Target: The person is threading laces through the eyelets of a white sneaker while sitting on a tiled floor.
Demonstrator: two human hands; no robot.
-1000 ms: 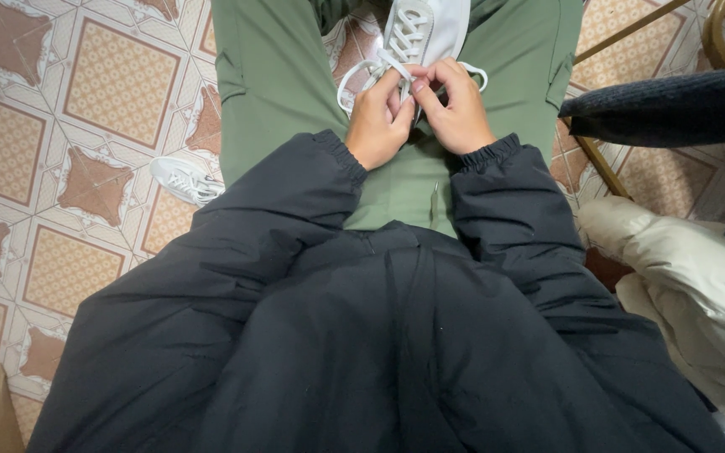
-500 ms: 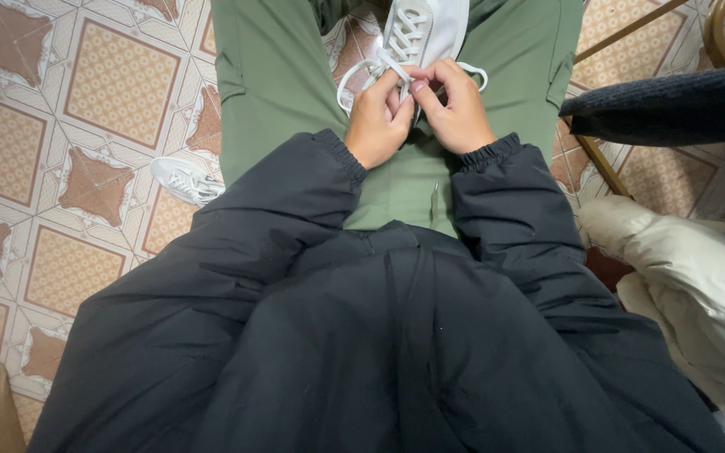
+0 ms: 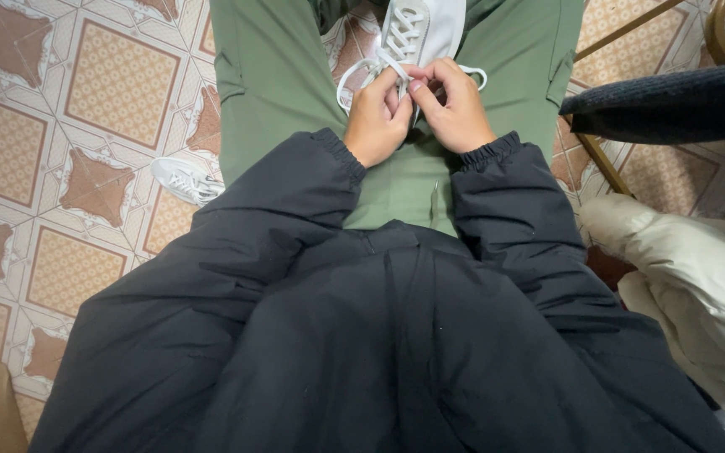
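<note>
White lace-up sneaker (image 3: 423, 29) on green-trousered lap, long axis pointing away; left hand (image 3: 377, 117), right hand (image 3: 455, 105) both pinching its white laces (image 3: 361, 71).

Bare tiled floor (image 3: 60, 126) left of knees

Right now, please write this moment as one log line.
left hand: pinches white shoelace | right hand: pinches same lace | white lace-up sneaker: on green-trousered lap
</note>
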